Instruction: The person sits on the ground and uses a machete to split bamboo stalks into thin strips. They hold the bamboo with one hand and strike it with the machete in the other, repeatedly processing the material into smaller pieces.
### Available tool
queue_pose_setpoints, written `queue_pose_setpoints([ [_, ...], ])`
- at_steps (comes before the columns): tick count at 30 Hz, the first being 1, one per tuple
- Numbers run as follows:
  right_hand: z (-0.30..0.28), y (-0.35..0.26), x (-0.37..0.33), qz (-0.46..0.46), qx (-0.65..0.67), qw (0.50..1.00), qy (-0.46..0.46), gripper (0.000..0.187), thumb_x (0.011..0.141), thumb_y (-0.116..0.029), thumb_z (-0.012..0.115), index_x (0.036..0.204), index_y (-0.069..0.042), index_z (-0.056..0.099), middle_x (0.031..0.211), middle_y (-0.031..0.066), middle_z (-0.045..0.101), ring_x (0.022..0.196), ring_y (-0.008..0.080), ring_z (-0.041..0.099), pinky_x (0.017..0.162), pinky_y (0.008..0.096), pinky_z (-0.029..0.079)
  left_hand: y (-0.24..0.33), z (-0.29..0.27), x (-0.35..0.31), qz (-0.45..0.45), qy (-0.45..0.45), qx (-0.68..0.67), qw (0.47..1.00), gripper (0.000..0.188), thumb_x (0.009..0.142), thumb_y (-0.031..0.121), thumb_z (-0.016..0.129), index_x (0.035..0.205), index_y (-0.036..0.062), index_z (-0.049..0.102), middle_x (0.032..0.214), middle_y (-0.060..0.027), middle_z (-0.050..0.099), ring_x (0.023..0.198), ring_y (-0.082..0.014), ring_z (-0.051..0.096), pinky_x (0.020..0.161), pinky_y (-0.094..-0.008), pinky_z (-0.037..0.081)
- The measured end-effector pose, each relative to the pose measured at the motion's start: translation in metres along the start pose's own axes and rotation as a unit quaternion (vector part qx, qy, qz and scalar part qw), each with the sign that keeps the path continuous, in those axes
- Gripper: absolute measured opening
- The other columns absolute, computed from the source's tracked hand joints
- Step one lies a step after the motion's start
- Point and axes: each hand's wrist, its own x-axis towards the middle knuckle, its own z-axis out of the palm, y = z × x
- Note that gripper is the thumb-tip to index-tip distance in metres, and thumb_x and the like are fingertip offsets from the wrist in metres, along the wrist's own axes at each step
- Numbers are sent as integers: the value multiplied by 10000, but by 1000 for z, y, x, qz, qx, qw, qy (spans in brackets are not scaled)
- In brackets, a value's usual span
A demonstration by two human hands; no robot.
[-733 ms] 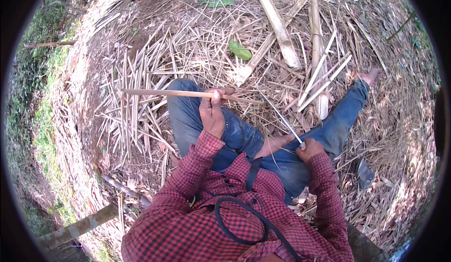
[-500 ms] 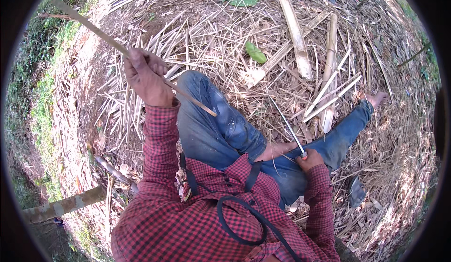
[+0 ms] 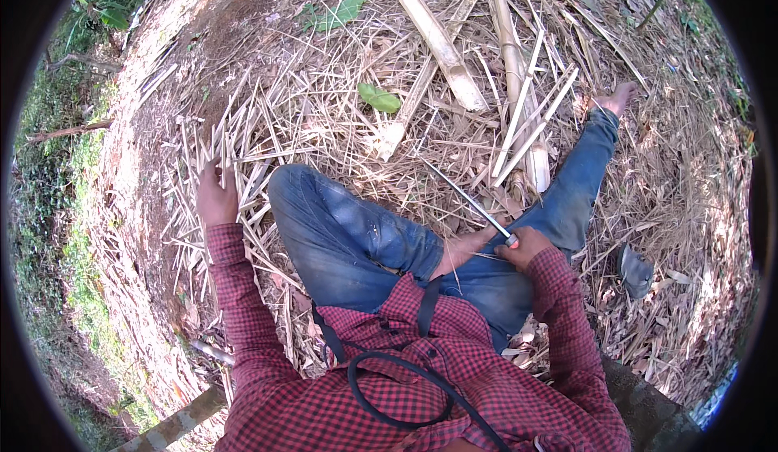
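Observation:
My left hand (image 3: 217, 196) reaches down over the left side of a pile of thin split bamboo strips (image 3: 263, 116). Its thumb and fingers look slightly apart, and I make out no strip gripped between them. My right hand (image 3: 528, 248) rests by my right thigh, closed around the handle of a long, narrow-bladed knife (image 3: 466, 196). A bit of orange and white shows at the handle. The blade slants away to the far left, above the litter between my legs.
Halved bamboo pieces (image 3: 438, 43) and a bamboo pole (image 3: 510, 55) lie ahead, beside pale split lengths (image 3: 536, 128). A green leaf (image 3: 378, 97) sits amid the strips. My bent left leg and stretched right leg (image 3: 587, 160) frame the work spot. A dark grey object (image 3: 635, 272) lies at right.
My left hand has come down from its raised position to the pile, and the long bamboo strip it held no longer shows in it. The right hand still holds the knife.

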Motion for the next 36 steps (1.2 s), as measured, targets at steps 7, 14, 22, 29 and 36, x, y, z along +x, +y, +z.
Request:
queue_pose_setpoints([
  [7,-16,18,-15,6,299,953,-53,213,762,-191,668,838,-9,589,568,37,548,464,123,537,429,265,437,207,123,-26,193,-135,-258,937,243,808,243,603,967,59,617,904,-145,641,748,-268,633,669,-348,503],
  [14,-11,59,-28,-27,495,865,76,134,770,-86,642,826,8,565,581,35,529,462,120,513,422,268,425,333,218,-8,14,-282,-364,888,352,838,263,576,1076,4,557,880,-140,646,743,-216,636,661,-326,504],
  [22,-11,55,-33,-39,529,846,54,142,768,-64,644,838,18,551,579,45,528,461,133,512,424,278,427,367,234,-4,-234,-385,-575,683,303,819,53,560,1103,-38,509,987,-152,603,786,-225,630,613,-296,576],
  [29,-8,68,-34,-51,580,812,47,178,771,-91,652,865,17,546,590,56,527,461,144,512,431,279,426,278,147,19,-67,-132,-329,933,388,831,61,522,1209,-13,469,1070,-182,566,892,-273,592,833,-381,506],
  [36,-8,95,-26,-92,635,766,37,163,794,-114,627,863,-8,523,588,59,510,454,162,510,429,299,429,335,114,-75,238,-265,-269,895,173,876,214,529,882,70,624,745,-71,644,653,-168,603,632,-331,503],
])
